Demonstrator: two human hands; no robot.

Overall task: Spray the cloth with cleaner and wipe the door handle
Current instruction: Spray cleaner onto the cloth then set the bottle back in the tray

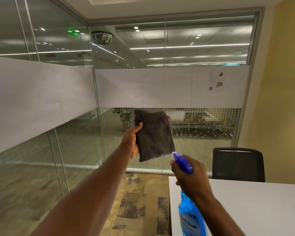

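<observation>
My left hand (131, 142) holds up a folded dark grey cloth (154, 136) at chest height, thumb on its front face and a pink edge showing at its upper right. My right hand (189, 178) grips a blue spray bottle (192, 217) by the neck, with a finger on the trigger. The bottle's blue nozzle (181, 160) points up and left, almost touching the cloth's lower right corner. A faint white mist shows at the nozzle tip. No door handle is in view.
A white table (254, 206) fills the lower right, with a black mesh chair (238, 164) behind it. Glass partition walls (169, 92) with a frosted band stand ahead and to the left. Patterned carpet (136, 201) covers the floor below my arms.
</observation>
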